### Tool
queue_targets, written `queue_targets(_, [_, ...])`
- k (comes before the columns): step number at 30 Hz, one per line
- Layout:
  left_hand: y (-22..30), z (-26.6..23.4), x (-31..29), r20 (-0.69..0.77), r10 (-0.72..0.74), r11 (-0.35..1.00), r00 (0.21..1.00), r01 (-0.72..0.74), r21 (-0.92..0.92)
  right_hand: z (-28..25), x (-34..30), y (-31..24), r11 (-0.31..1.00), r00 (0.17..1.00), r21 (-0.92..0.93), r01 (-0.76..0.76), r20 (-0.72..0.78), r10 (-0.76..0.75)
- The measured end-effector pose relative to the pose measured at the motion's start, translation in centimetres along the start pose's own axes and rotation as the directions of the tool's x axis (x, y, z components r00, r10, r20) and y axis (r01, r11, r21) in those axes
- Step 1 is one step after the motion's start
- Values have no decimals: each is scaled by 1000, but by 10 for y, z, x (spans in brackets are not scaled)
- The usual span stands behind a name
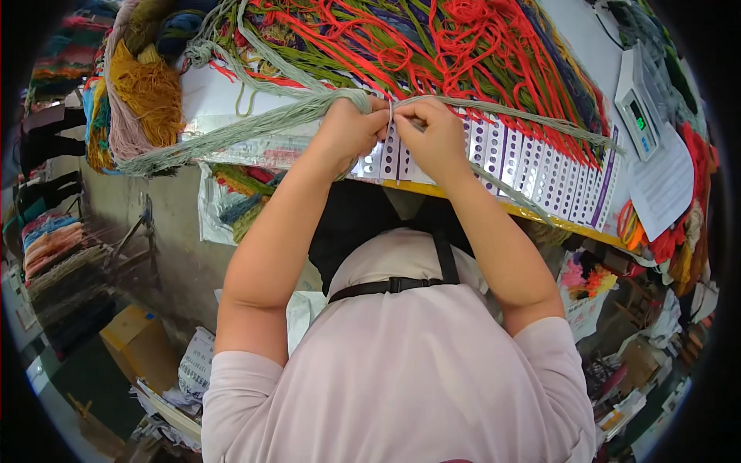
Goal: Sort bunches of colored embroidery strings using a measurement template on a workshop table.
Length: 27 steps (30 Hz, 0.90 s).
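Note:
My left hand (350, 133) is closed around a thick bundle of pale grey-green yarn (247, 125), which trails off to the left over the table edge. Close beside it, my right hand (437, 142) pinches thin strands of the same yarn with thumb and fingertips. A pale strand runs upright between the two hands. Loose grey-green ends (540, 121) stretch away to the right. Under the hands lie white cards with rows of punched holes (552, 166). Beyond them spread long red yarns (494, 58) and olive-green yarns (386, 54), partly tangled.
Mustard yarn (145, 96) hangs at the table's left end. A digital scale (637, 108) and a printed sheet (662, 185) sit at the right. The table's yellow front edge (517, 210) runs before me. On the floor, lower left, stands a cardboard box (137, 347).

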<state>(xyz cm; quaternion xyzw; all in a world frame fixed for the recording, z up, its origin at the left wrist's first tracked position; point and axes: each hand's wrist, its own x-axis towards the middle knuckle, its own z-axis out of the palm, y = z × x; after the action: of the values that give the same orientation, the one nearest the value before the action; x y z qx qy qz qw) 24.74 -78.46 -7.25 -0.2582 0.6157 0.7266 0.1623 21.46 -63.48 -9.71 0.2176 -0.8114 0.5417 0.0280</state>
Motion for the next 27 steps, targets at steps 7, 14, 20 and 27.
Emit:
queue_targets(7, [-4, -12, 6, -198, 235, 950, 952, -181, 256, -10, -2, -13, 972, 958, 42, -232, 181, 221])
queue_targets(14, [26, -96, -5, -360, 233, 866, 903, -361, -345, -26, -8, -15, 913, 984, -408, -20, 153, 90])
queue_targets(20, [14, -78, -14, 16, 261, 720, 965, -184, -670, -31, 2, -16, 771, 966, -584, 254, 188, -176])
queue_targets(27, [20, -18, -18, 222, 247, 961, 943, -267, 67, -30, 6, -34, 991, 951, -130, -33, 302, 71])
